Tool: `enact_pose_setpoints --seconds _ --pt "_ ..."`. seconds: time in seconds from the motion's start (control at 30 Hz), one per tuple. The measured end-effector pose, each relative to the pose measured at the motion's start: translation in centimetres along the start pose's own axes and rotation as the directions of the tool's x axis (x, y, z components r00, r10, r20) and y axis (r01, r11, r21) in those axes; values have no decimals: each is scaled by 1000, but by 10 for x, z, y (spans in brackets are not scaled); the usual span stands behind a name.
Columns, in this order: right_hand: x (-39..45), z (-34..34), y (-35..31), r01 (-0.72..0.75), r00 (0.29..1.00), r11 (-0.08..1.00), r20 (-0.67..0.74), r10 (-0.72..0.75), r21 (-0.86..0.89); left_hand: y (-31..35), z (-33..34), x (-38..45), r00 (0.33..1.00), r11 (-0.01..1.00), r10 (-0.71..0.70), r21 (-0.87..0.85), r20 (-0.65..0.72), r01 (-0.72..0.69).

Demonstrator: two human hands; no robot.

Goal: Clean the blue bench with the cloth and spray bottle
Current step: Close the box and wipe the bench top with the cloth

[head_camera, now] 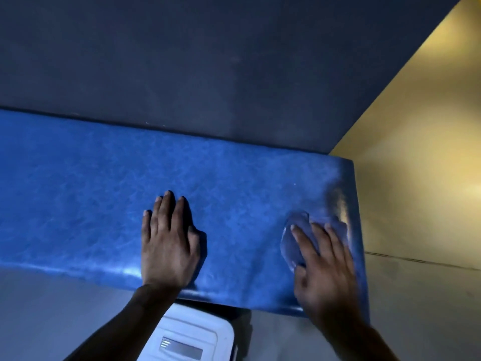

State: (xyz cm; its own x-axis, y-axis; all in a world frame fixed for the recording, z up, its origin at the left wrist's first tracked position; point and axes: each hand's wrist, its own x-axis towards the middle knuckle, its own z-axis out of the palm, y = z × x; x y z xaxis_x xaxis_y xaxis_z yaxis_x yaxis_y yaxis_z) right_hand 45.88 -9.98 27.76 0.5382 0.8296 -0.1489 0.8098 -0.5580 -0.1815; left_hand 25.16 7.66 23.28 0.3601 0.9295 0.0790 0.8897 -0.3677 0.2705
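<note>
Right hand (322,261) flat, pressing cloth (294,238) | left hand (168,243) flat on blue bench (78,204)

Left hand (169,241): palm down, fingers straight and close together pointing away from the body, thumb tucked in on the inner side, forearm bare and running back from the wrist toward the lower left. Right hand (322,267): palm down, fingers extended and slightly spread, angled up and to the left, fingertips (295,229) pressing flat on the cloth (291,246), which shows ahead of and to the left of them; somewhat blurred. Right forearm bare, running back toward the lower right.
</note>
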Motion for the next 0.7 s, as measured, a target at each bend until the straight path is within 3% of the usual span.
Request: enact_pose_setpoints --seconds 0.1,0.23,0.53,0.7 --pt "-46 7 11 35 992 997 -127 -26 70 13 0 -9 1000 1000 7 1 18 -7" --pt "-72 12 18 88 962 996 -258 -83 8 56 13 -20 995 994 101 36 24 -102" --pt "-7 -1 17 311 948 946 -37 -315 -91 76 28 -21 996 995 82 59 16 -83" --pt "84 -14 2 312 942 940 175 -287 -135 75 34 -21 996 996 77 38 -36 -75"
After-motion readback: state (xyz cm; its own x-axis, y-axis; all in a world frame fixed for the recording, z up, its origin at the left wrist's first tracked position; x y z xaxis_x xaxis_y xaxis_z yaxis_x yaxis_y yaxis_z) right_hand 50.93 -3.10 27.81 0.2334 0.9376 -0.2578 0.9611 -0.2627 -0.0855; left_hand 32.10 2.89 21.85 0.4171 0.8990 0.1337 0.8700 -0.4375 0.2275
